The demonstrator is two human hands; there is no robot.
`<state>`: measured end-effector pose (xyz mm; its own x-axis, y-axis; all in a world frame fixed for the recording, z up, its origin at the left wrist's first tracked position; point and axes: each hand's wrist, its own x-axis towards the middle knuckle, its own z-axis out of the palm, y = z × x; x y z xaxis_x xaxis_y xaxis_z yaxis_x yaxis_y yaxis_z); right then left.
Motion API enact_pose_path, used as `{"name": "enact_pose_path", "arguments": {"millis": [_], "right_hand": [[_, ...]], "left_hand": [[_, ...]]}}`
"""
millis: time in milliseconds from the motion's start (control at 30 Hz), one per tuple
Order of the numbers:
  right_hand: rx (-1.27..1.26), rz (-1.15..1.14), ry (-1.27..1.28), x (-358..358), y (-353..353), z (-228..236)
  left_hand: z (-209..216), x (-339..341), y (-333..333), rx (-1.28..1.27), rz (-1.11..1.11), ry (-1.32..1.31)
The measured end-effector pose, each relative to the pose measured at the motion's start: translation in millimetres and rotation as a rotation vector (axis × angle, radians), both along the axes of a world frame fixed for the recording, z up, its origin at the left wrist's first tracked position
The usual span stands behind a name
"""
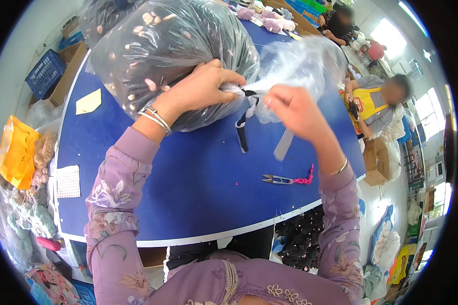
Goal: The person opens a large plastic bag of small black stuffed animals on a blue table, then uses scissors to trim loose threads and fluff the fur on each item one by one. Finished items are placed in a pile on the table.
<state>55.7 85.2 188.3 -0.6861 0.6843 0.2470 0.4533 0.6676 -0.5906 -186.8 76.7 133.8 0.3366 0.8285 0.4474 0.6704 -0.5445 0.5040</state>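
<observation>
A large clear plastic bag (137, 66), full of dark pieces with small pale pink parts, lies on the blue table. My left hand (201, 89) is closed round its gathered neck. A black and grey cloth strip (241, 124) is wrapped about the neck, one end hanging down. My right hand (295, 109) is closed in a pinch just right of the wrap, seemingly on the strip; its fingertips are partly hidden. A grey strip end (284, 145) hangs below that hand. The bag's loose clear top (310, 63) spreads out behind it.
Thread snips (279, 179) with a pink cord lie on the blue table (203, 203) near my right forearm. A yellow paper (88, 102) and a white sheet (68, 181) lie at left. A person in a yellow apron (371, 104) is at right, beside a cardboard box (376, 162).
</observation>
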Motion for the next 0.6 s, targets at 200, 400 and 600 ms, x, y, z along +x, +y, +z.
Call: {"name": "enact_pose_path", "arguments": {"millis": [200,400,600], "right_hand": [[-0.039,-0.002,-0.059,-4,70,23],[0.112,-0.073,0.023,-9,72,11],[0.467,-0.048,0.357,-26,2,0]], "left_hand": [[-3,-5,0,-0.090,-0.012,-0.042],[-4,-3,10,-0.021,-0.015,-0.062],[0,-4,10,0.003,0.030,-0.064]]}}
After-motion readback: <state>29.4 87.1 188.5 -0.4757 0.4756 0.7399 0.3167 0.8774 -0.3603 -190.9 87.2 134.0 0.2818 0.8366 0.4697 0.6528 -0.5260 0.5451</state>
